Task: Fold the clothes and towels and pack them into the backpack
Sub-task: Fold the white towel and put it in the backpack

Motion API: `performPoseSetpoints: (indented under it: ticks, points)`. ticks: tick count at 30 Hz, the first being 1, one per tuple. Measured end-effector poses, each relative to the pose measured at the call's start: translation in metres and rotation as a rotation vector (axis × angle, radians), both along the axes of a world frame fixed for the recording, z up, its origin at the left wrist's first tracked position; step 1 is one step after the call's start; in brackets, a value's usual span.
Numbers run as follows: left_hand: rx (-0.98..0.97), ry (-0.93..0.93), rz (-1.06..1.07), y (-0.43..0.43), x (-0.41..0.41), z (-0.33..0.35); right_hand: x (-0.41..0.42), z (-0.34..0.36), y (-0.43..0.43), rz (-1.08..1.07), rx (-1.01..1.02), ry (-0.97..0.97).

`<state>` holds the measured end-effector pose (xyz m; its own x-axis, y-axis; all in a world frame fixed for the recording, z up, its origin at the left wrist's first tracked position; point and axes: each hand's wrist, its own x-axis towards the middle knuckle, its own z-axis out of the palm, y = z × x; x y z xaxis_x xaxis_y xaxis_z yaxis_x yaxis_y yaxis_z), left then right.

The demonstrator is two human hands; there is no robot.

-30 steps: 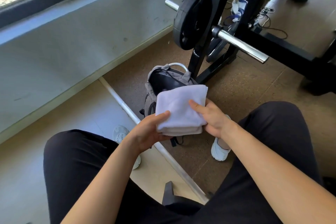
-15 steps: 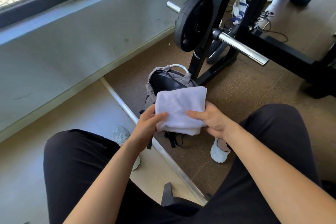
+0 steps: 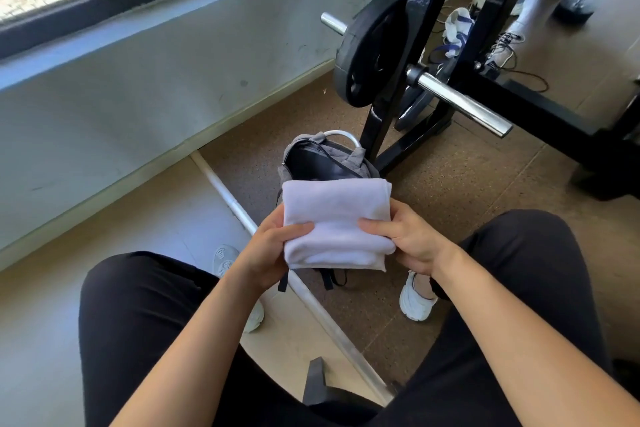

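From the head camera, the folded white towel (image 3: 334,222) is pinched at its nine o'clock edge by the left hand (image 3: 266,253) and at three o'clock by the right hand (image 3: 408,243), thumbs on top. The open grey backpack (image 3: 322,159) stands on the floor (image 3: 467,184) at its twelve o'clock; best tip the far edge down and slide it in flat, folds pressed together.

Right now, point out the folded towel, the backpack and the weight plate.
folded towel (image 3: 336,218): head view, middle of its top face.
backpack (image 3: 308,163): head view, dark lining inside its open mouth.
weight plate (image 3: 367,45): head view, its black face.
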<state>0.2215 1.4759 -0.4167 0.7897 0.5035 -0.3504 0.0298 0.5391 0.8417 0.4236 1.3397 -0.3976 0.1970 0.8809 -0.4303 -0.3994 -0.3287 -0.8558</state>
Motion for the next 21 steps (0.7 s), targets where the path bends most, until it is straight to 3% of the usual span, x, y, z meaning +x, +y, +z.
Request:
performPoseSetpoints:
  ticks: [4, 7, 11, 16, 21]
  points:
    - [-0.004, -0.073, 0.016, 0.002, -0.002, 0.0, 0.004, 0.007, -0.003, 0.017, 0.125, 0.196]
    - [-0.03, -0.072, 0.0, 0.004, -0.003, -0.005, 0.005, 0.008, -0.004, 0.057, 0.172, 0.206]
    - [-0.225, -0.157, -0.051, 0.011, -0.006, 0.0, 0.006, -0.002, -0.003, 0.028, 0.108, -0.027]
    - [-0.121, 0.145, -0.083, 0.004, 0.001, -0.004, -0.001, -0.012, -0.002, 0.057, 0.166, -0.484]
    - [-0.205, 0.186, -0.183, -0.004, 0.0, -0.004, 0.003, -0.016, -0.005, 0.049, 0.214, -0.612]
